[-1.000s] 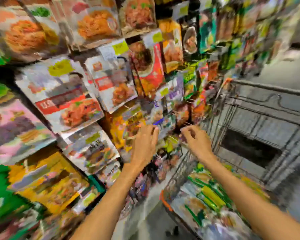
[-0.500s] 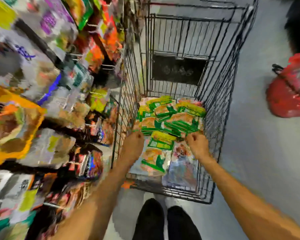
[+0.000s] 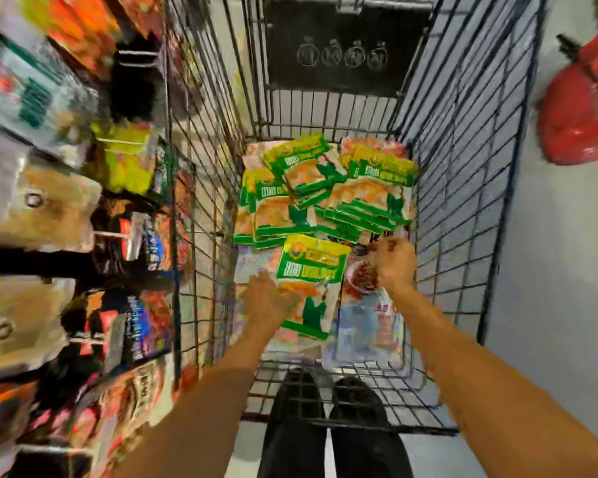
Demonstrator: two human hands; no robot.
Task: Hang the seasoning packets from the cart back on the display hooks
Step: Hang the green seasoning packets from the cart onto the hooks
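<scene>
In the cart, heaped seasoning packets

packets in cart

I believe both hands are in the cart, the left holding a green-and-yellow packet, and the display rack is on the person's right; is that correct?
Not quite: the head view shows the display rack on the person's left. The left hand, holding a green-and-yellow packet, and the right hand, gripping a red packet, are in the cart.
</scene>
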